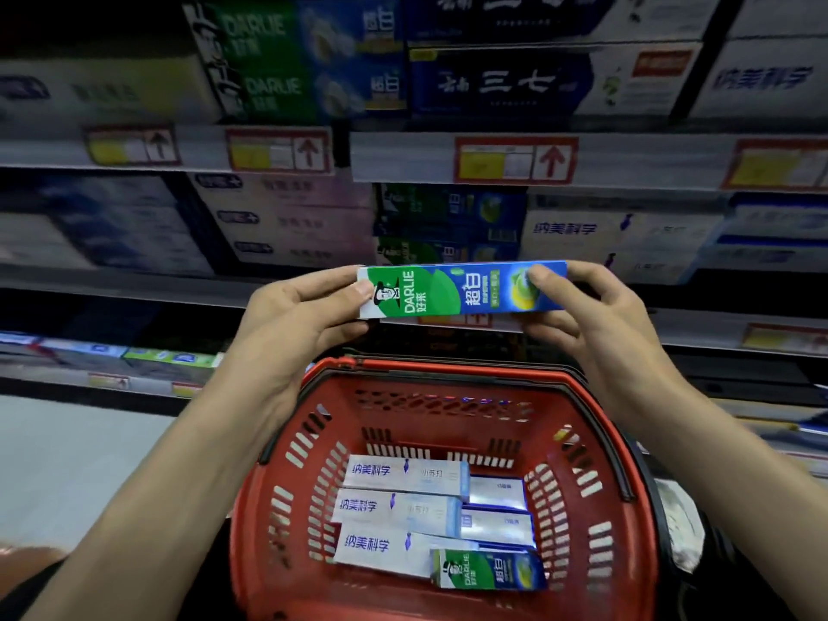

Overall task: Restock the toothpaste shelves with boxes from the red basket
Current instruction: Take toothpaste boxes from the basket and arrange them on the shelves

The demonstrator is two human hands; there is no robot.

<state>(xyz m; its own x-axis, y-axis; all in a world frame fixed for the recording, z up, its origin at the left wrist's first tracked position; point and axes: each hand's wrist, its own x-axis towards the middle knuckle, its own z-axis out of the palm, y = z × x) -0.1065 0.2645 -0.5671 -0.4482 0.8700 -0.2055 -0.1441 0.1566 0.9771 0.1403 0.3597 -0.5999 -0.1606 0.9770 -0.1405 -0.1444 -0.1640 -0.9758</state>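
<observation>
A green-and-blue Darlie toothpaste box [461,290] is held level above the far rim of the red basket [448,374], in front of the shelves. The left hand [304,320] pinches its green end, thumb on the face and fingers curled beneath; the right hand [591,316] pinches the blue end likewise. Inside the basket lie three white toothpaste boxes [403,475] side by side, with a second Darlie box [488,569] at its near right. Above the basket, behind the held box, sit matching shelved Darlie boxes [448,226].
</observation>
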